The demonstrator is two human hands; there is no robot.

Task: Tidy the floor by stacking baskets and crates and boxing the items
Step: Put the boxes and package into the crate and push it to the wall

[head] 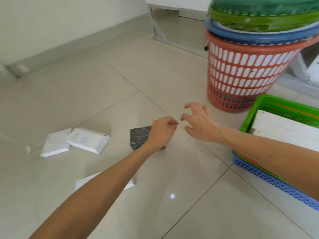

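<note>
The left hand (pixel 161 132) has its fingers curled in over the near edge of a dark packet (pixel 139 138) lying flat on the tiled floor (pixel 103 87); the hand hides that edge, so whether the fingers actually grip the packet cannot be told. The right hand (pixel 198 122) hovers just right of the left, fingers spread and bent like a claw, holding nothing, its fingertips close to the left hand's knuckles.

Left of the left hand's fingers, well apart, two white boxes (pixel 76 142) lie on the floor, one overlapping the other. Another white box (pixel 86 181) shows partly under the left forearm.

Beyond the right hand's fingers stands a stack of nested round baskets (pixel 245 75): an orange one at the bottom, then blue, light green and dark green rims above it. Right of that hand, under its forearm, sit stacked crates (pixel 250 116), green on orange on blue. The top green crate holds a white box (pixel 283 126).
</note>
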